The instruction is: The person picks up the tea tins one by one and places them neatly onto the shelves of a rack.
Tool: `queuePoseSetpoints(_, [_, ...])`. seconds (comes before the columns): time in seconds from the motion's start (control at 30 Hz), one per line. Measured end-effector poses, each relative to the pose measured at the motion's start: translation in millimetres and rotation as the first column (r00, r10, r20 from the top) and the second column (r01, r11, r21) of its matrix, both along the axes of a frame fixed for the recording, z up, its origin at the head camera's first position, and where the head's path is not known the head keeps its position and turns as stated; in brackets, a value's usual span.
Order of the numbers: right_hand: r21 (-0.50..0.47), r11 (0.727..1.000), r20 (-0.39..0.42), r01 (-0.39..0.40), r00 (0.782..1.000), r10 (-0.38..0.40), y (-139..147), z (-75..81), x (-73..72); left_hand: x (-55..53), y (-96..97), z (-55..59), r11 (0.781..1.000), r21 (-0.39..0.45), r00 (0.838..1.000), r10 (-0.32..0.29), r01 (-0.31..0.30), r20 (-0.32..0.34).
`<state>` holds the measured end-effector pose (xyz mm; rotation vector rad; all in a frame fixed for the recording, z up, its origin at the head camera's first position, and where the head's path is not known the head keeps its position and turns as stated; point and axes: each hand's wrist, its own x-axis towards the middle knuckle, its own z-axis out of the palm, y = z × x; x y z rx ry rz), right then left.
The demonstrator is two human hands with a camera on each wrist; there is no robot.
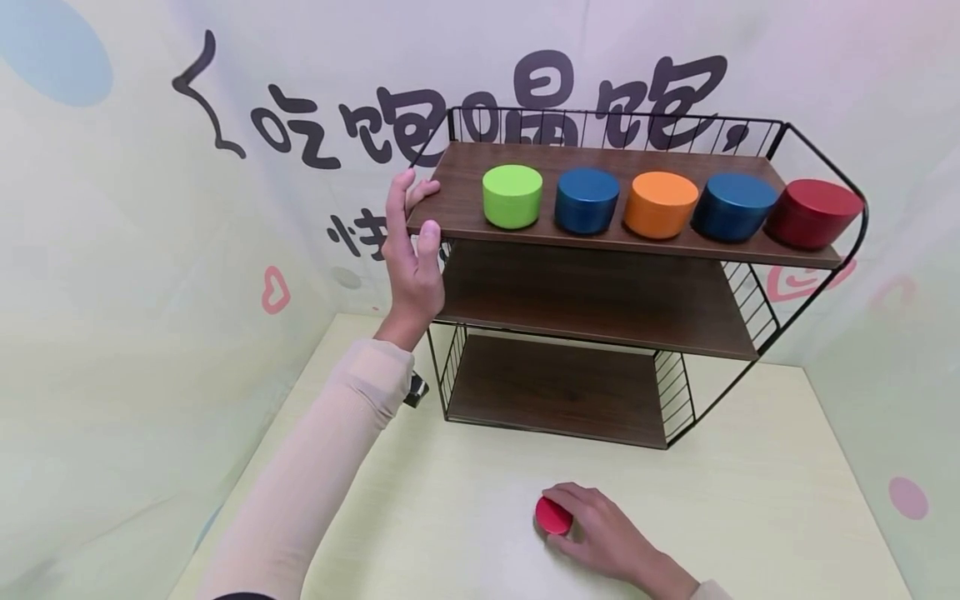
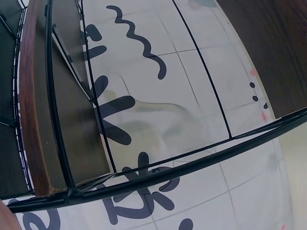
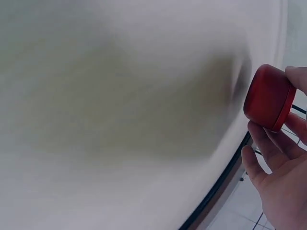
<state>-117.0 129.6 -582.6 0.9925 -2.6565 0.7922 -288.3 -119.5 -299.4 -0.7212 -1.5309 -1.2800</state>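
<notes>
My left hand [image 1: 414, 267] grips the upper left corner of a dark wood and black wire shelf rack [image 1: 600, 296], its thumb near the top board's front edge. In the left wrist view only a sliver of that hand [image 2: 6, 218] shows beside the black frame. Low in the head view, my right hand [image 1: 603, 533] pinches a small red round tin [image 1: 553, 516] between thumb and fingers, close over the pale table. The right wrist view shows the tin's side [image 3: 267, 98], with the thumb on one side and fingertips on the other.
Along the top board stand a green tin [image 1: 512, 197], a blue tin [image 1: 587, 201], an orange tin [image 1: 660, 206], another blue tin [image 1: 733, 208] and a dark red tin [image 1: 814, 214]. A small black object [image 1: 416, 390] lies left of the rack. Behind hangs a printed white sheet [image 1: 300, 75].
</notes>
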Motion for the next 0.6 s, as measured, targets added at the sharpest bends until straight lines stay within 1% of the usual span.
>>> queuePoseSetpoints(0.07, [0.011,1.0,-0.005,-0.009,1.0,0.009,0,3.9,-2.9,-0.1,0.1,-0.2,1.0,0.0,1.0,0.004,-0.004,0.003])
queuePoseSetpoints(0.27, [0.04,0.998,-0.079,-0.045,0.996,0.048,-1,17.7,-11.3,0.0,0.8,-0.4,1.0,0.002,1.0,0.009,-0.01,0.007])
queuePoseSetpoints(0.4, [0.038,0.997,-0.115,-0.066,0.991,0.07,-2,29.1,-16.2,0.0,1.1,-0.7,1.0,0.002,1.0,0.006,-0.006,0.008])
queuePoseSetpoints(0.6, [0.066,0.993,-0.109,-0.096,0.989,0.103,-5,48.8,-23.0,-0.2,0.5,-0.9,1.0,0.006,1.0,0.004,-0.004,0.011])
